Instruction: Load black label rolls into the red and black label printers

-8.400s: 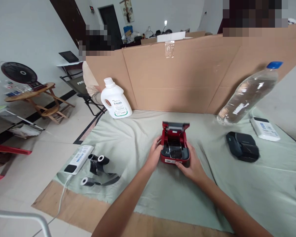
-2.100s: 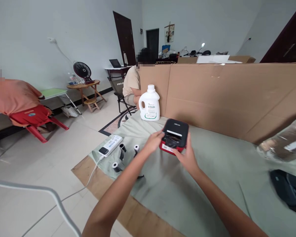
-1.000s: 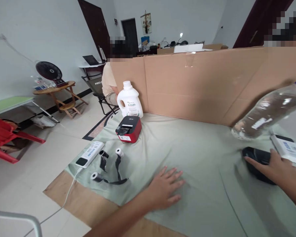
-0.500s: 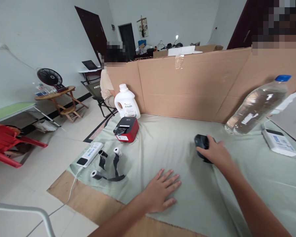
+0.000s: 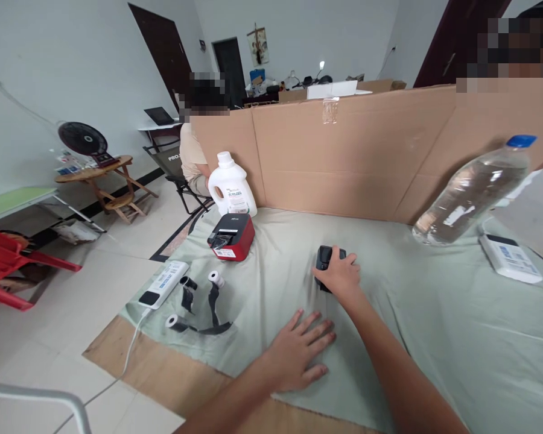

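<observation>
While the right fingers (image 5: 335, 262) grasp a black device (image 5: 324, 257), left fingers (image 5: 319, 332) outspread, the bottle (image 5: 517, 155) apparently holds clear liquid (image 5: 473, 196).

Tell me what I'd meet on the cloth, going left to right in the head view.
White device, ribbon rolls, red printer, open left hand, black device gripped by the right hand, clear bottle, second white device.

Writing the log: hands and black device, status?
Right hand gripping black device. Left hand spread palm-down on cloth. Red-and-black device apart, to the left.
</observation>
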### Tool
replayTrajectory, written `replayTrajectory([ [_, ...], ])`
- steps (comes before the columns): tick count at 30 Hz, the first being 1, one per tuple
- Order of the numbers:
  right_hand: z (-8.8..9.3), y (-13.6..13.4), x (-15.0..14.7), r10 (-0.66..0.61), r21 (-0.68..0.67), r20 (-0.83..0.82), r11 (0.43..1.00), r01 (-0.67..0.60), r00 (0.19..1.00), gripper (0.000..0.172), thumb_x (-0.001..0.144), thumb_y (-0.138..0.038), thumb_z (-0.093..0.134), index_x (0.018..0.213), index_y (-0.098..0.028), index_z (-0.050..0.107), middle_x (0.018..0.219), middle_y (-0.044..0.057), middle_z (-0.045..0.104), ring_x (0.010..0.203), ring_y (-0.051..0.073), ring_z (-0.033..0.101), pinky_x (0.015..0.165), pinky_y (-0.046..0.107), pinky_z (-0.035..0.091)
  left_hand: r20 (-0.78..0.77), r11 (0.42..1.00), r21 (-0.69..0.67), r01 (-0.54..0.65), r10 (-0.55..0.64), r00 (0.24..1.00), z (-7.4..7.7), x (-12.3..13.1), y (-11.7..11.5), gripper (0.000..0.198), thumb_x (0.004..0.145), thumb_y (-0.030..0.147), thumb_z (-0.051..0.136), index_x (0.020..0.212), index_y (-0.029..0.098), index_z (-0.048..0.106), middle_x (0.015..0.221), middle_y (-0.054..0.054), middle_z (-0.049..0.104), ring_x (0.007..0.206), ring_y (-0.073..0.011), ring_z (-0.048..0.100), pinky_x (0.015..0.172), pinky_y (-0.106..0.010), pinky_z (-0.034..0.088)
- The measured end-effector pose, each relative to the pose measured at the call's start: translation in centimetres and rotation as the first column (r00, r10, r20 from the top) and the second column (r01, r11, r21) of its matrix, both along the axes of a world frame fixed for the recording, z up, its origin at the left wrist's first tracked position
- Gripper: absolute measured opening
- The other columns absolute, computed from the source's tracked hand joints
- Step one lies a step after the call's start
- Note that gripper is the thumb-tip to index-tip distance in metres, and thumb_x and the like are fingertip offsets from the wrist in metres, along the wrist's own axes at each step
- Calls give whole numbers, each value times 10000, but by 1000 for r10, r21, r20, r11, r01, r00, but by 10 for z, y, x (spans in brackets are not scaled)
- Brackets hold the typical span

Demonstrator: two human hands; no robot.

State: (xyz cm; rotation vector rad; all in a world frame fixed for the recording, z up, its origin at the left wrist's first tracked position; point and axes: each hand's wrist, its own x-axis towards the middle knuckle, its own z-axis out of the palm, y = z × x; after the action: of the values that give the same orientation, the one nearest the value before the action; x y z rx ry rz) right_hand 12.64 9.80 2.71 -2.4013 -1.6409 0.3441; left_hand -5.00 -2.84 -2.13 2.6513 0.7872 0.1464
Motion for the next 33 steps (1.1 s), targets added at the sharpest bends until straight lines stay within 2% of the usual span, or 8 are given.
replayTrajectory([
  [9,-5,-4,-13,42,41,-5,998,-42,999,819,743,-612,669,1412,-224,402,1252,195,384,1058,411,562,767,460,501,-16,999,41,-14,14,1000,3,2,-3,677,1013,559,338,1611,278,195,1666,-19,264,1564,-279,144,1265,-525,104],
  [12,0,-4,1,88,58,-69,995,-85,994,884,754,-703,635,1453,-222,385,1282,204,380,1096,423,542,802,490,502,53,997,54,-49,46,998,8,1,1,602,986,549,424,1528,287,409,1555,-42,477,1479,-280,358,1236,-505,210],
  [15,-2,4,31,192,228,-185,962,-148,964,794,873,-709,466,1478,-203,379,1275,190,415,1150,385,537,907,497,483,198,946,93,-310,287,937,19,3,32,347,992,390,457,1200,266,706,1134,-76,743,1135,-242,635,1080,-441,409],
  [18,-23,16,62,289,389,-320,908,-153,902,619,961,-601,347,1391,-183,498,1211,161,493,1093,307,589,967,458,472,336,776,-3,-630,594,731,25,16,87,301,977,254,467,1048,227,757,888,-64,748,898,-210,663,896,-366,489],
  [21,-53,21,79,369,452,-370,873,-182,853,525,982,-517,334,1306,-188,584,1146,137,568,1059,277,616,981,434,475,386,728,-229,-646,677,627,16,36,139,290,937,224,534,1133,204,746,987,-52,764,824,-176,665,825,-303,513],
  [23,-69,21,83,411,473,-354,854,-218,840,506,994,-492,331,1324,-202,582,1163,128,598,1095,275,615,986,427,476,439,715,-319,-622,693,571,3,45,158,303,935,199,526,1141,187,748,1016,-54,762,824,-161,662,812,-275,516],
  [27,-78,18,82,438,472,-316,842,-261,842,525,1013,-493,308,1391,-214,544,1220,127,614,1129,284,614,982,440,482,487,708,-311,-634,692,534,-17,50,162,337,922,146,520,1172,180,744,914,-41,738,794,-147,637,791,-254,500],
  [33,-72,17,80,415,444,-311,859,-255,855,514,1013,-470,310,1403,-223,538,1244,120,624,1158,292,607,997,453,477,391,682,-323,-656,728,564,-19,46,161,293,935,192,538,1120,215,764,977,-38,745,828,-156,641,801,-258,491],
])
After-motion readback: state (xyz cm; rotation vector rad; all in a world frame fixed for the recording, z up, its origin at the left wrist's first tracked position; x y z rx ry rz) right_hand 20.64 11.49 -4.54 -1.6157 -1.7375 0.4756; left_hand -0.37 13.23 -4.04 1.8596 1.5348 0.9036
